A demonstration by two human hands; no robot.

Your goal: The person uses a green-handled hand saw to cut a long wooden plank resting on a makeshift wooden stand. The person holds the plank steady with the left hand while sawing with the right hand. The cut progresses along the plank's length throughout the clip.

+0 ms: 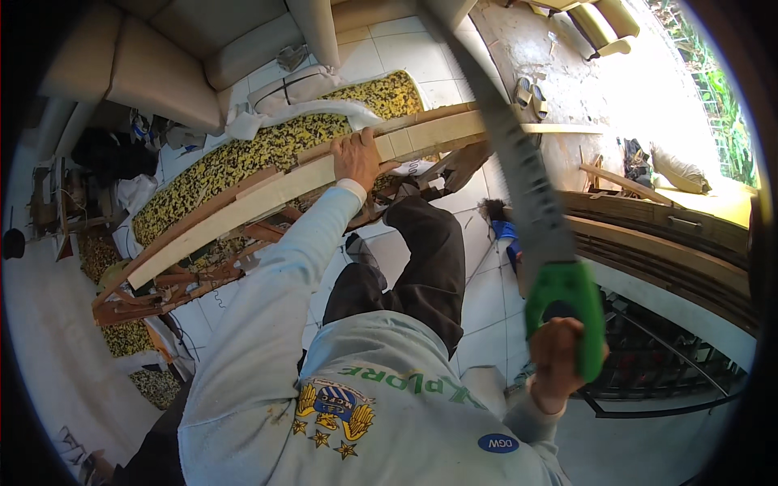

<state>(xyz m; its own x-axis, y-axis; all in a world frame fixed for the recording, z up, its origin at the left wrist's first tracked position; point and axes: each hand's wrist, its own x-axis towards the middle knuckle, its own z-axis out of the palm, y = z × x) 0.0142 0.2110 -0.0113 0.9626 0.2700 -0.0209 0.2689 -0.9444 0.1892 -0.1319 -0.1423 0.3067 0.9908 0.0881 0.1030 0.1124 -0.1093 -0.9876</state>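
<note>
My right hand (557, 356) is closed round the green handle (596, 320) of a handsaw (531, 174), raised on the right. Its long toothed blade points up and away, slightly blurred, and passes in front of the right part of a pale wooden board (243, 202). My left hand (356, 158) grips this board near its middle, fingers over the far edge. Thin lines cross the board just right of that hand. The board lies along a reddish-brown wooden frame (150, 306). Part of the frame is hidden under the board and my left arm.
Yellow-and-black speckled padding (190, 190) spreads over the tiled floor beyond the board. A beige sofa (154, 73) stands at the far left. Long timbers (664, 243) lie at the right, above a dark rack (664, 356). Sandals (531, 97) sit on the floor at the far right.
</note>
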